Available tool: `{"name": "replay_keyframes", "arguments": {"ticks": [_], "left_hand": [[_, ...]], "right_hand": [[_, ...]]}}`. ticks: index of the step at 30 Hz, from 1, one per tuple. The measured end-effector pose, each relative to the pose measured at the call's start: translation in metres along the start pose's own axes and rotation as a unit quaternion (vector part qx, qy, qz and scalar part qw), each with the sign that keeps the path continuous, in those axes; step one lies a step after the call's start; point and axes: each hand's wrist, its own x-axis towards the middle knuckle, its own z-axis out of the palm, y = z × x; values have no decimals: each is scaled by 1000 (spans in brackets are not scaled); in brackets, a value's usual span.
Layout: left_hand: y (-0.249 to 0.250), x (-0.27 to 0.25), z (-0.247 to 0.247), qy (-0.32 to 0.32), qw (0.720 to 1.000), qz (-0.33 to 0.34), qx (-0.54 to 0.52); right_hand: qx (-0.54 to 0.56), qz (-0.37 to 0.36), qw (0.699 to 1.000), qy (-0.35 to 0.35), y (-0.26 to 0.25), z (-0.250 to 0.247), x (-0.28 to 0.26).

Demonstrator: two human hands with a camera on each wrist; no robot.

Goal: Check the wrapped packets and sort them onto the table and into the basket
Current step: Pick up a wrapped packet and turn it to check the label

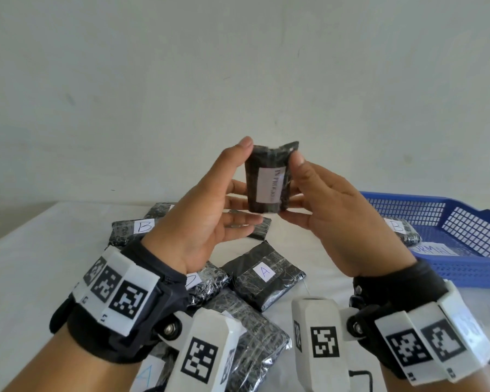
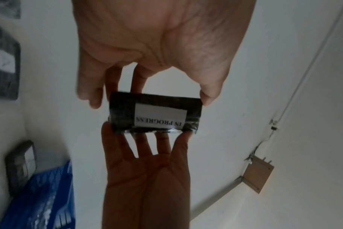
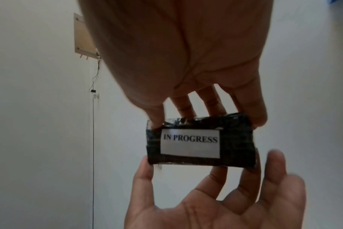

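Both hands held pkt (image 1: pixel 268 178) upright above table (image 1: pixel 26 278). Left hand (image 1: pixel 207 210) & right hand (image 1: pixel 331 210) fingers pinched its edges, label "IN PROGRESS" facing person. Risk: glossy wrap, light edge grip, pkt could slip onto pile below or miss basket (image 1: pixel 464 222).

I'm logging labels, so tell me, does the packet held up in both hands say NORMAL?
No, the white label on the held packet reads IN PROGRESS in the right wrist view.
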Motion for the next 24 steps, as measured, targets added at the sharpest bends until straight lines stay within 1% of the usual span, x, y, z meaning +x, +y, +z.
{"name": "replay_keyframes", "arguments": {"ticks": [2,3,6,7,10,13,16,19,21,24], "left_hand": [[1,0,-1,3,999,-3,53],[2,0,-1,14,998,16,62],[6,-3,0,72,989,120,52],[7,-4,0,80,984,149,51],[4,-4,-1,79,977,190,58],[2,-3,-3,81,977,188,59],[5,-3,-5,56,982,175,44],[11,-6,-10,17,987,156,45],[12,-7,-9,1,991,131,38],[8,-7,-2,8,992,117,35]], "right_hand": [[-43,-3,999,1,0,2,-1],[-58,-3,998,0,1,1,-1],[-64,14,998,13,5,1,0],[-57,23,998,19,6,2,1],[-37,45,998,33,5,4,1],[-66,27,997,40,3,3,1],[-18,3,999,39,2,2,0],[22,15,1000,11,0,1,-1],[11,13,1000,7,-2,1,-2],[-30,-6,999,32,-4,-2,-3]]}}
